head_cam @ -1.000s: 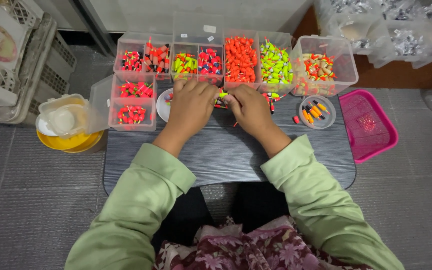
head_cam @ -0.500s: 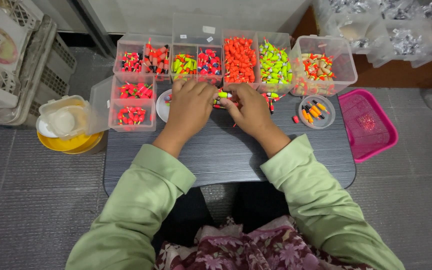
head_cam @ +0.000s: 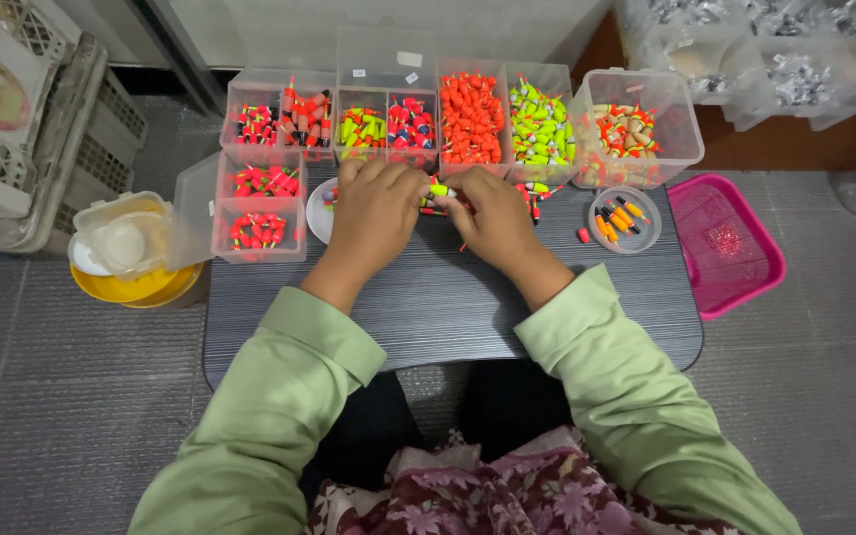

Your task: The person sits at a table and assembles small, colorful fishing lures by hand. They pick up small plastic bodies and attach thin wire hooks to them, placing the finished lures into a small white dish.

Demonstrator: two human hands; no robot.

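Note:
My left hand (head_cam: 376, 218) and my right hand (head_cam: 492, 220) meet over the far middle of a small dark table (head_cam: 448, 307). Between their fingertips they pinch a small yellow-green and black fishing float (head_cam: 439, 190). More loose floats (head_cam: 537, 190) lie just beyond my right hand. A white dish (head_cam: 321, 210) sits partly hidden under my left hand. Both sleeves are light green.
Clear plastic boxes of red (head_cam: 470, 119), yellow-green (head_cam: 539, 124) and mixed floats (head_cam: 628, 129) line the far edge; two more (head_cam: 258, 213) stand at left. A round lid with orange floats (head_cam: 623, 218), a pink tray (head_cam: 725, 243), a yellow tub (head_cam: 131, 277) and crates (head_cam: 22, 139) surround the table.
Both hands have shifted slightly toward the far boxes and closed in on the small float. Nothing else has moved.

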